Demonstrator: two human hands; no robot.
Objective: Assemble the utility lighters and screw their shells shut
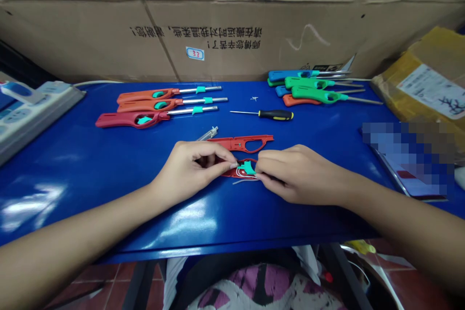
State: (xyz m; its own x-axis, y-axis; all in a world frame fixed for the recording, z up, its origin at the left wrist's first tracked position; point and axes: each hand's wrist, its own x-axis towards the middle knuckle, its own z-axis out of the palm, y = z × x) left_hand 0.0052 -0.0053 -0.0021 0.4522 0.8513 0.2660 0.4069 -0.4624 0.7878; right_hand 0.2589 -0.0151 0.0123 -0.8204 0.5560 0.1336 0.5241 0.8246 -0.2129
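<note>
An opened red lighter shell half (227, 173) lies between my hands on the blue table, with a teal trigger (248, 168) and white wires (239, 172) in it. My left hand (196, 167) pinches thumb and forefinger at the trigger's left side; what is between the tips is too small to name. Curled around the shell's right end is my right hand (290, 172), its fingertips against the trigger. The other red shell half (236, 144) lies just beyond. A clear fuel tank (209, 133) is partly hidden behind my left hand.
A black-handled screwdriver (276, 115) and small white pieces (254, 99) lie farther back. Orange and red lighters (145, 105) are at left, several green and blue ones (312, 88) at right. A power strip (36, 106), phone (407, 164) and cardboard boxes (203, 14) border the table.
</note>
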